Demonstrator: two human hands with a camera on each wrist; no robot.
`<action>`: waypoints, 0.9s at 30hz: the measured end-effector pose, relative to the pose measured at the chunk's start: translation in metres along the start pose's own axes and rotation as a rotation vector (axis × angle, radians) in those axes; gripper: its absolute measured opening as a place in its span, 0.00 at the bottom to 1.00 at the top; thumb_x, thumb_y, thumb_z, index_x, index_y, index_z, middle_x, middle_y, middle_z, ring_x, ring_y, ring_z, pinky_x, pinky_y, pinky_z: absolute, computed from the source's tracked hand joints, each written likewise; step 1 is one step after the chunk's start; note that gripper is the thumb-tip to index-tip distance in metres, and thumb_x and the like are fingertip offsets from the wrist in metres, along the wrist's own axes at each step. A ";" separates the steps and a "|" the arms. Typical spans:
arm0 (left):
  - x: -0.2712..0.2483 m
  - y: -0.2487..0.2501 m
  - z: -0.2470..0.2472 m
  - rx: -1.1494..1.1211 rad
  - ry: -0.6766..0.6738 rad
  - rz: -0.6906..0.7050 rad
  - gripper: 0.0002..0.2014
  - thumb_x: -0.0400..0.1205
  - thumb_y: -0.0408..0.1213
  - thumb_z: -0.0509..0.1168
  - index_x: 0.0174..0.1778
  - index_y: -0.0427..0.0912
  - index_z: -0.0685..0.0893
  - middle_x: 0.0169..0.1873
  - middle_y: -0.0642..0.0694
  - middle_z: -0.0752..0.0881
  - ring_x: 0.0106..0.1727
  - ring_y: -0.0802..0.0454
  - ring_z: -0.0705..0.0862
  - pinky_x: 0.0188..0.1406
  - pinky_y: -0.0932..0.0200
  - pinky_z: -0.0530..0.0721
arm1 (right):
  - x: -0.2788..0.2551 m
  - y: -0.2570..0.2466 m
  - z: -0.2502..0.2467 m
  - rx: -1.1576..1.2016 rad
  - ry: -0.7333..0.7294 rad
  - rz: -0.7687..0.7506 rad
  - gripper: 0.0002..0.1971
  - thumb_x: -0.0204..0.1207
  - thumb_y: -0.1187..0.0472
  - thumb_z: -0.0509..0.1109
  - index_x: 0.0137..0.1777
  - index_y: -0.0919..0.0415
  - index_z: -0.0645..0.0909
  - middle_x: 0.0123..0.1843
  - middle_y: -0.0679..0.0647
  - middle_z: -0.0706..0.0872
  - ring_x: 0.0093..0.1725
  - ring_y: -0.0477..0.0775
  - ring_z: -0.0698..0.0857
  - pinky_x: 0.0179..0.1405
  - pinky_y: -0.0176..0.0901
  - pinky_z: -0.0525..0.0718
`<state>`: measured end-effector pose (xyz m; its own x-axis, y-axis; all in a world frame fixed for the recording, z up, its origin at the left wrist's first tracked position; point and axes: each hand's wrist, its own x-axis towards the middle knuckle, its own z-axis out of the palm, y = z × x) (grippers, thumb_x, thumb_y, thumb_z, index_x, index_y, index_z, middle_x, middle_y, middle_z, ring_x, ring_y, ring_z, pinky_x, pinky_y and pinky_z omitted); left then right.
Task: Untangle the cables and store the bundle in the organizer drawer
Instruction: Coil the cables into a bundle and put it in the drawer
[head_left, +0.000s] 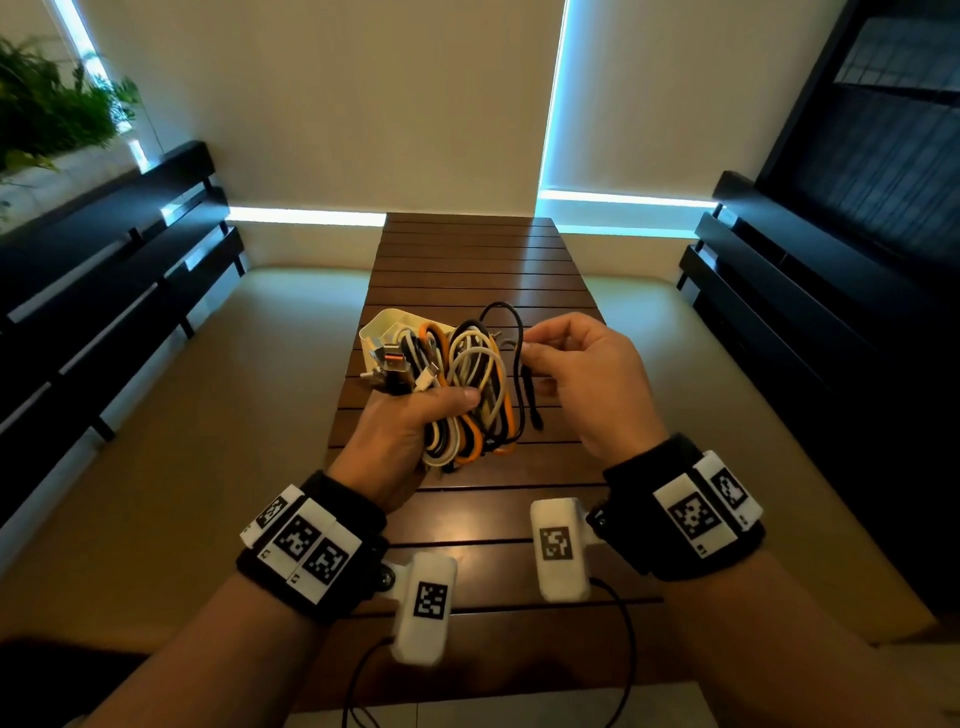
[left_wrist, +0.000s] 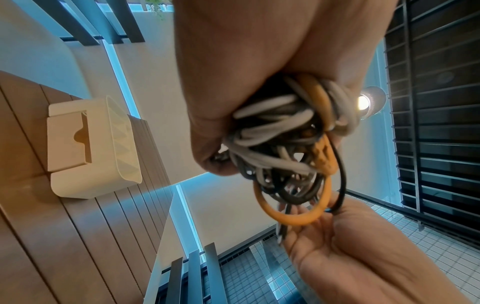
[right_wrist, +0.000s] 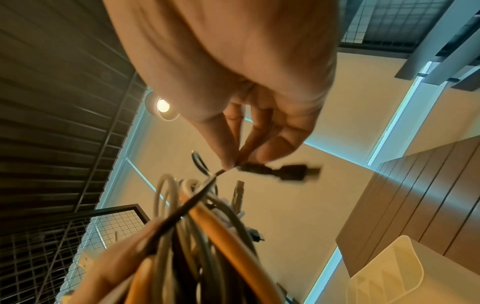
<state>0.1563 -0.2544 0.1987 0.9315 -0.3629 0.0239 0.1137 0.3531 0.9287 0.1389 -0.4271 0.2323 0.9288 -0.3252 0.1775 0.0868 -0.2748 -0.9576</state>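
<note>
My left hand (head_left: 405, 421) grips a tangled cable bundle (head_left: 470, 387) of white, orange, grey and black cords, held above the wooden table (head_left: 467, 519). In the left wrist view the bundle (left_wrist: 285, 144) fills the curled fingers. My right hand (head_left: 576, 364) pinches a thin black cable (head_left: 517, 358) beside the bundle. In the right wrist view its fingertips (right_wrist: 233, 160) hold the black cable (right_wrist: 197, 201) just behind its black plug (right_wrist: 293, 173), which sticks out to the right. The white organizer drawer (head_left: 379, 325) stands on the table behind the bundle, open-topped.
Dark slatted benches (head_left: 114, 291) flank the narrow table on the left and right (head_left: 779, 291). A plant (head_left: 47, 104) sits at the far left. In the left wrist view the organizer (left_wrist: 91, 148) rests on the table slats. A lamp (right_wrist: 162, 106) glows overhead.
</note>
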 end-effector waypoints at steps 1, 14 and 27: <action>0.000 0.000 0.000 -0.005 0.006 0.001 0.22 0.74 0.27 0.71 0.66 0.32 0.83 0.54 0.32 0.91 0.54 0.37 0.91 0.43 0.51 0.90 | 0.000 -0.001 0.001 0.035 -0.014 0.016 0.06 0.78 0.65 0.74 0.43 0.53 0.85 0.39 0.47 0.89 0.36 0.39 0.88 0.36 0.34 0.86; 0.000 0.004 0.000 -0.027 0.006 0.001 0.23 0.72 0.30 0.70 0.65 0.30 0.84 0.53 0.32 0.91 0.50 0.39 0.92 0.41 0.53 0.90 | -0.010 0.003 0.009 0.423 -0.192 0.076 0.06 0.82 0.68 0.67 0.50 0.63 0.86 0.51 0.61 0.92 0.50 0.60 0.92 0.51 0.52 0.90; -0.005 0.006 -0.001 0.012 -0.014 0.000 0.25 0.71 0.32 0.71 0.66 0.32 0.83 0.55 0.32 0.90 0.54 0.37 0.91 0.45 0.51 0.90 | -0.020 0.005 0.019 0.078 -0.050 -0.102 0.04 0.81 0.58 0.72 0.49 0.55 0.89 0.43 0.51 0.92 0.44 0.50 0.92 0.44 0.56 0.93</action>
<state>0.1530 -0.2493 0.2035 0.9264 -0.3754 0.0290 0.1095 0.3424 0.9331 0.1278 -0.4052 0.2196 0.9306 -0.2528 0.2649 0.2074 -0.2323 -0.9503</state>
